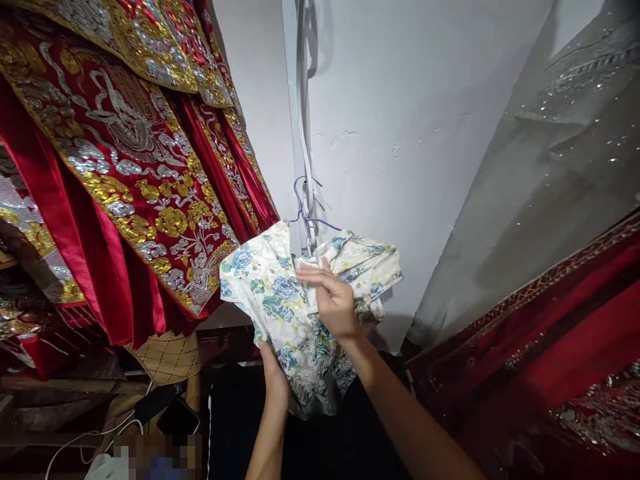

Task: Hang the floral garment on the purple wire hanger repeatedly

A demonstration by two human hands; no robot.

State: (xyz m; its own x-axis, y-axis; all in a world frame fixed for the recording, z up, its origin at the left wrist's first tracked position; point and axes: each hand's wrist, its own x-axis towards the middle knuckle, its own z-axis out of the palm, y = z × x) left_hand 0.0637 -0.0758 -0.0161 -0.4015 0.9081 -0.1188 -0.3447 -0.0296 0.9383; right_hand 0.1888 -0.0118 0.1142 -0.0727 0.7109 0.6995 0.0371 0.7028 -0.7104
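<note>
Big red and gold robes (125,167) hang close on the left, and a grey sparkly cloth (540,187) on the right — only the white wall (400,120) between gives room. The flowered dress (280,300) hangs there on a purple hanger (305,213). The right hand (333,300) lies flat and open on its collar. The left hand (275,377) pinches the cloth below — best to keep it pulled smooth.
</note>
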